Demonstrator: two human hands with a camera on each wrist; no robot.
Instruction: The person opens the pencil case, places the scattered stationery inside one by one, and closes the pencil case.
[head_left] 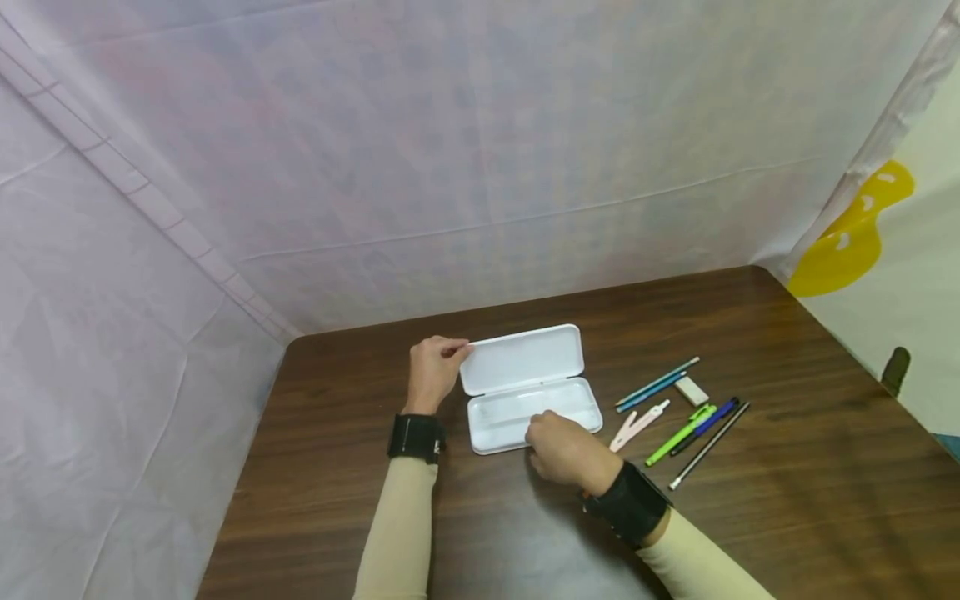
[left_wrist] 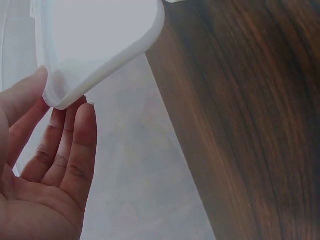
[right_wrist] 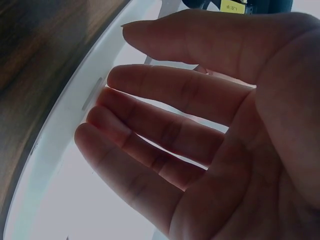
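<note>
A white pencil case (head_left: 501, 421) lies opened out on the brown table, its lid (head_left: 522, 360) tilted back on the far side. At the lid's left end, my left hand (head_left: 433, 375) pinches the corner between thumb and fingers; the left wrist view shows the grip on the rim (left_wrist: 112, 67). My right hand (head_left: 566, 450) is over the near edge of the case's base. Its fingers (right_wrist: 150, 120) are loosely extended with the thumb apart, fingertips right at the inner wall (right_wrist: 55, 120) of the case. Nothing shows in that hand.
Right of the case lie two blue pencils (head_left: 651, 392), a white eraser (head_left: 691, 390), a pale pink compass (head_left: 637, 427), a green pen (head_left: 678, 437), a dark blue pen (head_left: 708, 425) and a grey pencil-like stick (head_left: 708, 447). A whitish curtain (head_left: 480, 167) hangs behind the table.
</note>
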